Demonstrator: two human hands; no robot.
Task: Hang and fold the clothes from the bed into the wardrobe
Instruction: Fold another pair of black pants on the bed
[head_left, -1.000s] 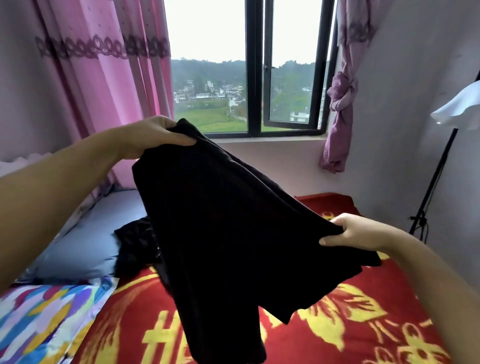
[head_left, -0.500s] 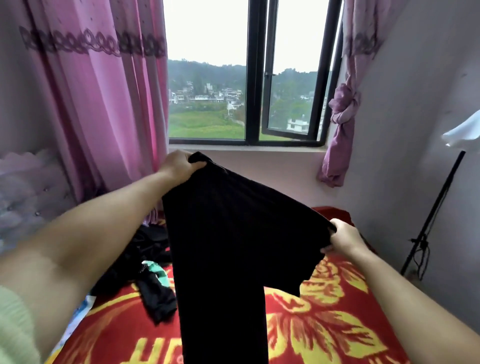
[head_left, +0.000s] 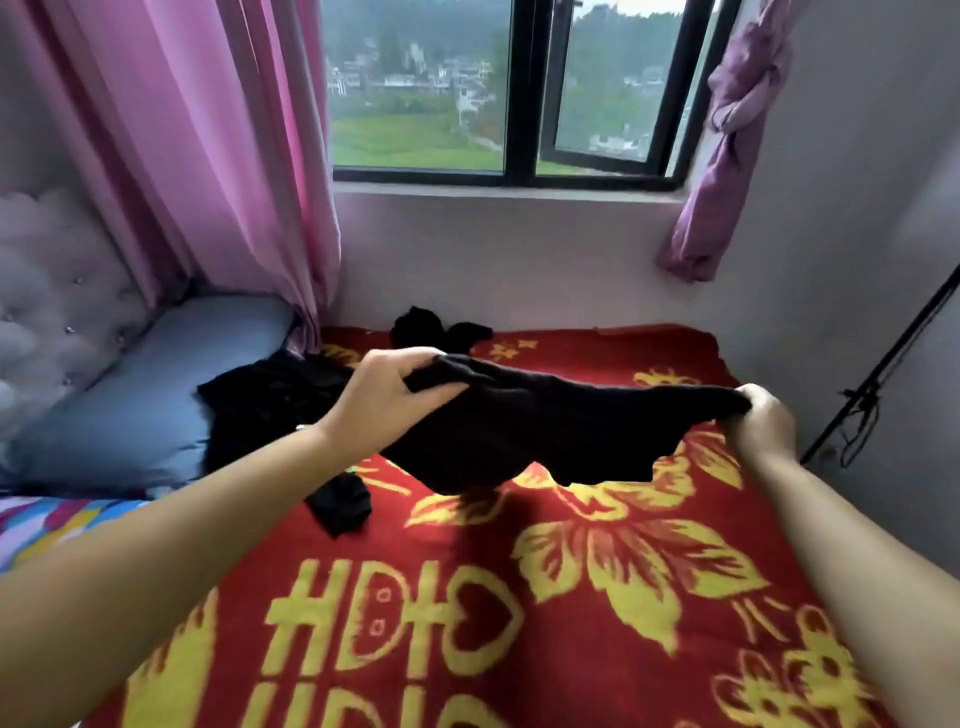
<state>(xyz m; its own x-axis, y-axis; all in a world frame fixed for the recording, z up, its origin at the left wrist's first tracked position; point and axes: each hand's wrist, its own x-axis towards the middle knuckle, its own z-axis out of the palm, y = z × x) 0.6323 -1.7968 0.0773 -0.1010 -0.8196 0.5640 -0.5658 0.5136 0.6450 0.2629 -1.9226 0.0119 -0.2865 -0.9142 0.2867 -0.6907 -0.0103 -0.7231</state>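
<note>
Head view: two hands stretch one black garment flat above the bed.

From the left: a tufted grey headboard (head_left: 57, 296), one smooth blue pillow (head_left: 140, 395) and a pleated pink curtain (head_left: 208, 156). A crumpled black clothes pile (head_left: 265, 400) lies beside the pillow, and a small dark piece (head_left: 436, 327) sits near the wall. The left hand (head_left: 384, 400) grips one corner of the soft, matte black garment (head_left: 545, 436) with curled fingers; the right hand (head_left: 763, 426) pinches the opposite corner, the cloth sagging between them over the fuzzy red blanket (head_left: 519, 597) with yellow flowers. A knotted purple curtain (head_left: 727, 135) hangs at the right.
</note>
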